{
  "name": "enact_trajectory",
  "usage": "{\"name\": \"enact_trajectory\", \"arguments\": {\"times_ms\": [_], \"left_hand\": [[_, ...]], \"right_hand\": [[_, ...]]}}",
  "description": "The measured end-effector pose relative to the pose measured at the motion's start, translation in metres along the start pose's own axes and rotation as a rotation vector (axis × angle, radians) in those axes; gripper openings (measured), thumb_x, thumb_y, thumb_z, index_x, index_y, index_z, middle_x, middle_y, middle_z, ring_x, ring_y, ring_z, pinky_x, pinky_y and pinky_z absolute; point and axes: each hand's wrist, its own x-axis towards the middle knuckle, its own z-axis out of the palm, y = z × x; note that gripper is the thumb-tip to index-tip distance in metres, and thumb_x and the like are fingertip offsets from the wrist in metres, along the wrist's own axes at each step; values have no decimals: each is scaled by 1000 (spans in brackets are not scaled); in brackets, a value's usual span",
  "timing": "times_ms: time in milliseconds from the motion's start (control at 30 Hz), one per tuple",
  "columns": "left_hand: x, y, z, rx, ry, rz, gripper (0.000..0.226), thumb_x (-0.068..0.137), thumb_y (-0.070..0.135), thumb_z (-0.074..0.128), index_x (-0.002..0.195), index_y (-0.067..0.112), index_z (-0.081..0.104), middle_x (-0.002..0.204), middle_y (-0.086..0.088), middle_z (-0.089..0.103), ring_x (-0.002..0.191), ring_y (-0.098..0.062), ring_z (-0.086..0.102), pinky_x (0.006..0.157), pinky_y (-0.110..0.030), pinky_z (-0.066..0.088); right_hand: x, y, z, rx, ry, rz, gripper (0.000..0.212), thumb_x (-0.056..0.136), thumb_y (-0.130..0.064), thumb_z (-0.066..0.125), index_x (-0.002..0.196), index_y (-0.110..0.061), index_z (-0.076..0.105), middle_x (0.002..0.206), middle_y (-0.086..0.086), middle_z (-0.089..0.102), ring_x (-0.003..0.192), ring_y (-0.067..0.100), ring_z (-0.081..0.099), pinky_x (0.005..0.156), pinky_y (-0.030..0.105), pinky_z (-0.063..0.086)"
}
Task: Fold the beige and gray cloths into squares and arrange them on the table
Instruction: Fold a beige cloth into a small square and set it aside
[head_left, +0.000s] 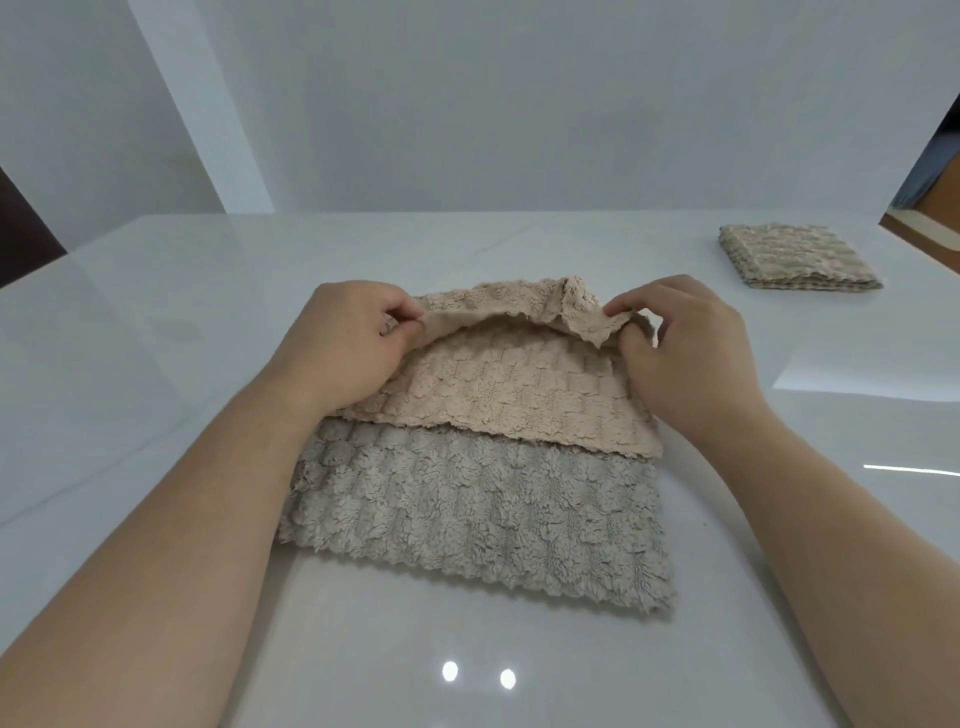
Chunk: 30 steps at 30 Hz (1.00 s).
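A fluffy gray cloth (478, 519) lies flat on the white table (156, 364) in front of me. A beige cloth (498, 389) lies on its far half, overlapping it. My left hand (343, 343) pinches the beige cloth's far left corner and my right hand (680, 343) pinches its far right corner. That far edge is lifted off the table and curls toward me. A folded square stack of beige and gray cloths (800, 262) sits at the far right of the table.
The glossy table reflects ceiling lights near its front edge. A white wall stands behind the table. A wooden piece of furniture (924, 228) shows at the far right edge, and a dark area at the far left.
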Motion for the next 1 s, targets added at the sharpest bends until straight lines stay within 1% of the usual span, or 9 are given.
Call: {"name": "enact_trajectory", "arguments": {"times_ms": [67,167,267,433,533,667,767,900,1000], "left_hand": [[1,0,-2,-190,58,-79,8,98,22,65,93,26,69,82,15,70,61,-6,72,68,-12,50],[1,2,-8,-540,92,-196,8,100,8,60,98,13,65,101,-7,72,68,-23,77,67,-34,61],[3,2,-15,-649,129,-246,12,95,-1,63,93,10,68,94,-16,74,80,-29,77,77,-41,62],[0,-2,-32,-320,98,-284,15,81,13,70,72,23,77,74,2,75,81,-22,74,77,-34,60],[-3,3,-37,-237,70,-308,20,79,35,75,65,21,77,67,7,74,81,-22,73,79,-37,59],[-5,7,-37,-162,-1,-354,38,75,57,80,61,22,77,64,-3,74,73,-24,73,77,-39,59],[-8,9,-37,-54,-84,-372,25,70,40,90,64,20,76,66,-1,74,74,-20,72,71,-31,55],[-10,10,-36,-68,-121,-384,17,68,17,92,69,21,76,71,1,75,75,-20,73,82,-40,60],[-11,10,-35,-23,-167,-367,20,69,14,91,73,21,73,75,0,73,74,-21,70,70,-32,56]], "right_hand": [[-1,-5,-4,31,18,25,25,87,-9,59,93,-26,76,87,-15,65,67,-1,51,72,23,41],[-3,-13,-9,135,-18,110,26,89,-8,56,86,-26,74,62,-11,63,50,8,53,59,24,45],[-4,-20,-13,239,-85,169,27,89,-6,54,79,-26,70,67,2,72,49,19,56,51,25,45],[-4,-31,-26,245,-207,152,22,84,-11,51,65,-12,63,65,13,66,68,37,64,55,33,46],[-5,-37,-31,207,-278,158,32,88,-20,49,67,4,49,60,20,50,53,30,42,54,32,34],[-4,-43,-33,128,-333,258,50,93,-36,47,76,10,57,49,-1,52,51,28,46,55,31,37],[-3,-45,-35,61,-367,297,43,88,-35,52,78,5,64,52,1,60,49,20,46,52,26,39],[-7,-49,-33,-89,-472,263,16,81,-18,60,69,-13,70,63,3,69,54,17,58,48,23,44],[-8,-52,-33,-173,-498,215,19,82,-13,59,68,-19,69,67,1,71,65,19,67,52,26,52]]}}
